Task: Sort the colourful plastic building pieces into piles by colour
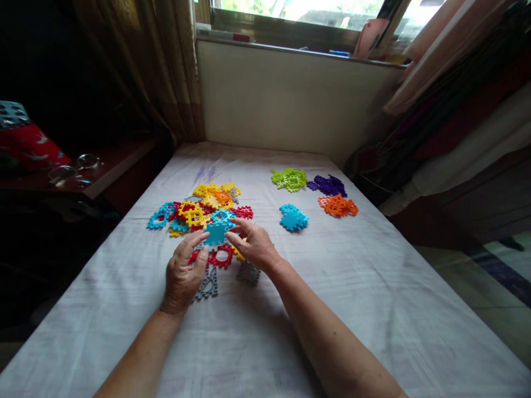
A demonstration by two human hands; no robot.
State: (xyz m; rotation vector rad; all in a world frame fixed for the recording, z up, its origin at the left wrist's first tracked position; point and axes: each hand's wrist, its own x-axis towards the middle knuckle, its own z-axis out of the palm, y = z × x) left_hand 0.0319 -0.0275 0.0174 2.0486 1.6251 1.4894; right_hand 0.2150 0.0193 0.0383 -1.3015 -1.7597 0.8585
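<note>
Head view, seen as if from beside the person. Item: one blue tile (215,235), solid-faced and toothed, at the near part of the mixed pile (193,214), between the two hands. Left hand (185,271): fingers curved, thumb parted from them, fingertips at the tile's left edge. Right hand (255,246): forefinger and thumb bent toward the tile's right edge; whether they pinch it, I cannot tell.

Near the hands: one red tile (222,256) with a round opening; one grey tile (208,283) beside the left hand; a second grey tile (249,273) below the right hand. Mixed pile: yellow, red, blue, orange and grey, overlapping.

Right of the pile, well apart from it, four single-colour heaps: green heap (289,179); purple heap (329,185), just beside the green; orange heap (339,205), nearer than the purple; light-blue heap (294,218), nearest. All lie on a cloth-covered surface (352,309).

Step in hand, by my judgement: handling the blue tile. Next move, likewise judged, calls for a light hold on opposite toothed edges, keeping neighbouring tiles from catching.
</note>
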